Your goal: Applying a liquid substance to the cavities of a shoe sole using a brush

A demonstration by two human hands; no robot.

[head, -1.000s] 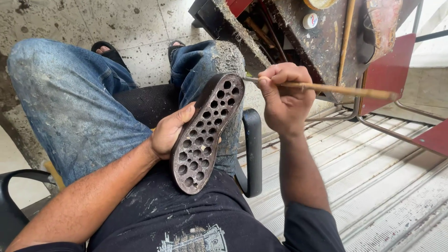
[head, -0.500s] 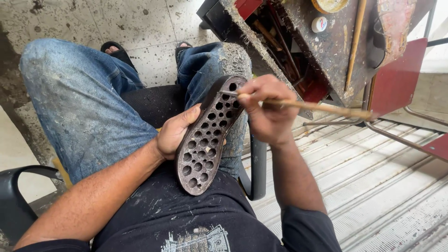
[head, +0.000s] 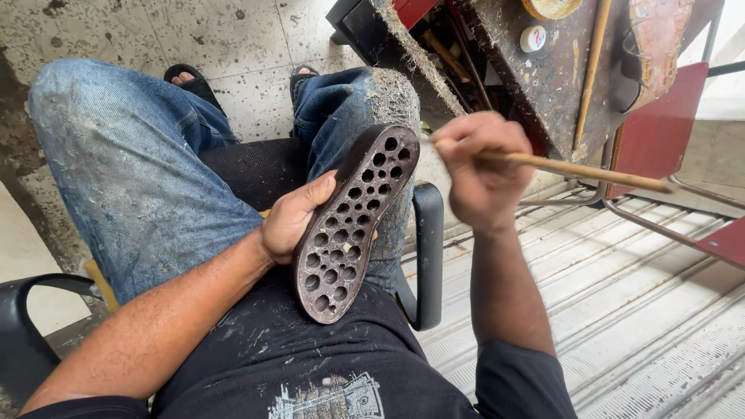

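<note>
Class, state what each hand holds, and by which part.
Left hand grips the perforated shoe sole by its side edge; right hand holds a wooden stick near one end.

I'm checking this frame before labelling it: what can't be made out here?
- Head view: the tip of the stick is hidden behind the right hand.
- The underside of the shoe sole faces away; the left hand covers its edge.
- The round yellow object on the workbench is cut off by the top edge.

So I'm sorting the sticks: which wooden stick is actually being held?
The brush stick in the right hand; the other stick leans untouched on the bench.
</note>
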